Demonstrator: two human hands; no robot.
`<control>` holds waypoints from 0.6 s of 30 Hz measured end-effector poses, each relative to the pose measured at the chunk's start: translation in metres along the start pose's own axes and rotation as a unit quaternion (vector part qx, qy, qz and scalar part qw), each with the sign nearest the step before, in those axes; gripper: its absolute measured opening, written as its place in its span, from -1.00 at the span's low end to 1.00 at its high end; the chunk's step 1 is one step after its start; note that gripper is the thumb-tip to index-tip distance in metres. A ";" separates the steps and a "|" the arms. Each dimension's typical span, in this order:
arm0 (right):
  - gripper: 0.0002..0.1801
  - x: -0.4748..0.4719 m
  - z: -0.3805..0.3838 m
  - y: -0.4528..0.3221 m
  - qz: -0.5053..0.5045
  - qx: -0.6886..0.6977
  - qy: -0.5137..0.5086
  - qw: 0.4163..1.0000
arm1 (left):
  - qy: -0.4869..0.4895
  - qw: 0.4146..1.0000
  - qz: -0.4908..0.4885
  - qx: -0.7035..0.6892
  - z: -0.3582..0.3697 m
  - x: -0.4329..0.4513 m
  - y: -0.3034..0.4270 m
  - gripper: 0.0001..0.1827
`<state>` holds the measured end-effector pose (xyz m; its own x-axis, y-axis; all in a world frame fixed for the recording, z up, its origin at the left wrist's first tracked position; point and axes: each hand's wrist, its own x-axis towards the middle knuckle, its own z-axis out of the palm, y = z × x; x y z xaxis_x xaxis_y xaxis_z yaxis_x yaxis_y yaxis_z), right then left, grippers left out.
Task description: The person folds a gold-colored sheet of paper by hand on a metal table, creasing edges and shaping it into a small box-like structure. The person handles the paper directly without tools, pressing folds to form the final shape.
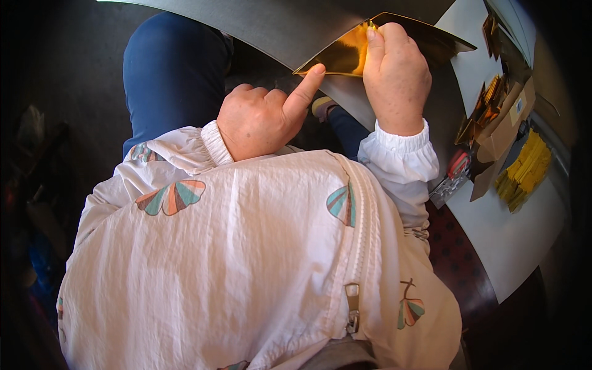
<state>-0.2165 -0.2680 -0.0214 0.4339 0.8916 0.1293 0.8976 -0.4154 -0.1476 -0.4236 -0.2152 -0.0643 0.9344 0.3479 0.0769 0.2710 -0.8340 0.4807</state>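
A shiny gold foil sheet or folder (344,51) lies at the table edge near the top of the view, with a darker gold part spreading to the right. My right hand (395,74) pinches it between thumb and bent fingers at its upper middle. My left hand (268,115) has its thumb or index finger stretched out to the sheet's lower left corner, the other fingers curled. The undersides of both hands are hidden, and so is part of the foil behind my right hand.
On the white table (518,249) at the right are a cardboard box (502,134) with folded gold foil pieces (483,106), a bundle of yellow strips (525,166) and a red-and-grey tool (455,171). A grey surface (273,27) extends at the top. My knee is below its edge.
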 end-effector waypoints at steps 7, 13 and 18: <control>-0.78 0.001 0.001 -0.001 -0.011 -0.015 0.000 1.000 | -0.002 1.000 0.000 -0.004 -0.001 0.001 -0.001 -0.05; -0.78 0.003 0.001 0.001 -0.017 -0.001 -0.006 1.000 | 0.006 1.000 0.000 -0.001 0.001 0.001 -0.003 -0.04; -0.79 0.001 0.002 -0.002 -0.015 -0.017 -0.002 1.000 | 0.002 1.000 -0.006 -0.001 -0.001 0.001 -0.004 -0.03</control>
<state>-0.2178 -0.2657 -0.0229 0.4068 0.9043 0.1296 0.9122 -0.3945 -0.1109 -0.4237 -0.2113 -0.0652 0.9303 0.3592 0.0738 0.2815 -0.8285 0.4842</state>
